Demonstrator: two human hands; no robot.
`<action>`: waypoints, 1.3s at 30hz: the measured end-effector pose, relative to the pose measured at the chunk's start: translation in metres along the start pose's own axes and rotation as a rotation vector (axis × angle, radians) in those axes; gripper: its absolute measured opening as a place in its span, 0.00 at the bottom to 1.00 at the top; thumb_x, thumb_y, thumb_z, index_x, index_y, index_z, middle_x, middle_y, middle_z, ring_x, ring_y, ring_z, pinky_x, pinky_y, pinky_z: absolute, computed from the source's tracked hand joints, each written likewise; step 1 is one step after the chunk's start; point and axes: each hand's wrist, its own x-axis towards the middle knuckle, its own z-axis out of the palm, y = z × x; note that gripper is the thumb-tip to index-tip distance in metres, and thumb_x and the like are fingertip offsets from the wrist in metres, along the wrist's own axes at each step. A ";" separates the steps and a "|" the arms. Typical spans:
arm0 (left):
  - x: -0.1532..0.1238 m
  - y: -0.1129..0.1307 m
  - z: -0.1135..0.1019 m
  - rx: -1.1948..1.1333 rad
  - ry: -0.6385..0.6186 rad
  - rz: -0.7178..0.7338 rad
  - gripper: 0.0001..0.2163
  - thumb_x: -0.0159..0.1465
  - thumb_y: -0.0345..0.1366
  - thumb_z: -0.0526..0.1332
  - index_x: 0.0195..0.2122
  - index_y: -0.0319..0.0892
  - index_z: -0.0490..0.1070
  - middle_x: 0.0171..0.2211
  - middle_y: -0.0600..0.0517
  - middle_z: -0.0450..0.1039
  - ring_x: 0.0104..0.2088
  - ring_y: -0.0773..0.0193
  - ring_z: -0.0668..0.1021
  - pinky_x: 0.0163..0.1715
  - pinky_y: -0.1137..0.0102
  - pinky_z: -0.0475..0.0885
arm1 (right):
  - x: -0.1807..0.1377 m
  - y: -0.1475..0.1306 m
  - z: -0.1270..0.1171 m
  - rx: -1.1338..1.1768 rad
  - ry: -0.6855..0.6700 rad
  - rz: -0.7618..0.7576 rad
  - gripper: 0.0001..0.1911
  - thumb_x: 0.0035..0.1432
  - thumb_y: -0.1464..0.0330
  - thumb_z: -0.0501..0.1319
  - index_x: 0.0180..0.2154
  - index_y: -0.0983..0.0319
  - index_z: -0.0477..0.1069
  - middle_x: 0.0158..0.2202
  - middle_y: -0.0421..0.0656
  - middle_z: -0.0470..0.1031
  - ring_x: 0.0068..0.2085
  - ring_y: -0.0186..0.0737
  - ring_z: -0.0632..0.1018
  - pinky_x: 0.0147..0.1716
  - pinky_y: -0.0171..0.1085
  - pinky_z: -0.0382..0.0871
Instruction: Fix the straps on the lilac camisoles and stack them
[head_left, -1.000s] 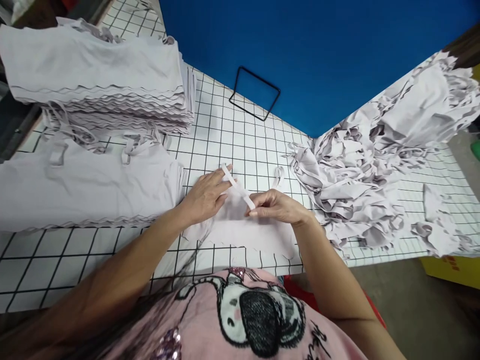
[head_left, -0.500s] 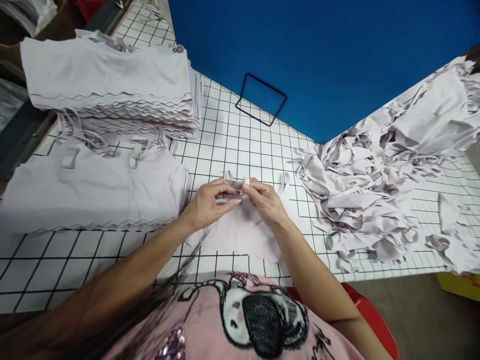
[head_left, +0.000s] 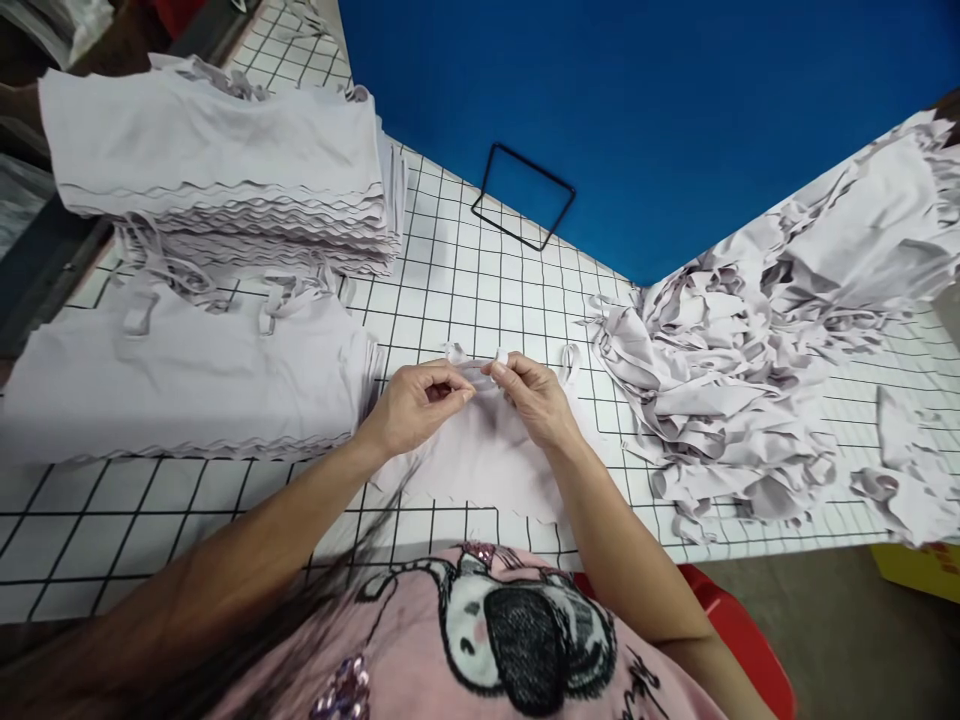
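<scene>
A pale lilac garment (head_left: pixel 480 460) lies flat on the white grid-lined table (head_left: pixel 465 280) just in front of me. My left hand (head_left: pixel 414 410) and my right hand (head_left: pixel 534 398) are both closed in a pinch on one of its thin shoulder straps (head_left: pixel 484 365) at the garment's far edge, fingertips a few centimetres apart. A second strap (head_left: pixel 570 358) loops free to the right of my right hand.
A tall stack of folded lilac garments (head_left: pixel 225 170) stands at the far left, with a lower flat stack (head_left: pixel 172 375) in front of it. A loose heap of the same garments (head_left: pixel 757 330) covers the right side. A black wire frame (head_left: pixel 523 197) lies by the blue wall.
One second ago the strap was stretched out between my hands. My right hand has moved up and left to meet my left hand, and both now pinch the strap close together.
</scene>
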 end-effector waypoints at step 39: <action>-0.004 -0.003 -0.001 0.326 -0.036 0.209 0.07 0.64 0.30 0.56 0.34 0.39 0.74 0.31 0.50 0.70 0.30 0.66 0.71 0.30 0.71 0.68 | -0.007 -0.010 0.002 -0.662 -0.204 -0.509 0.15 0.66 0.64 0.58 0.54 0.52 0.71 0.49 0.43 0.76 0.51 0.47 0.70 0.54 0.51 0.60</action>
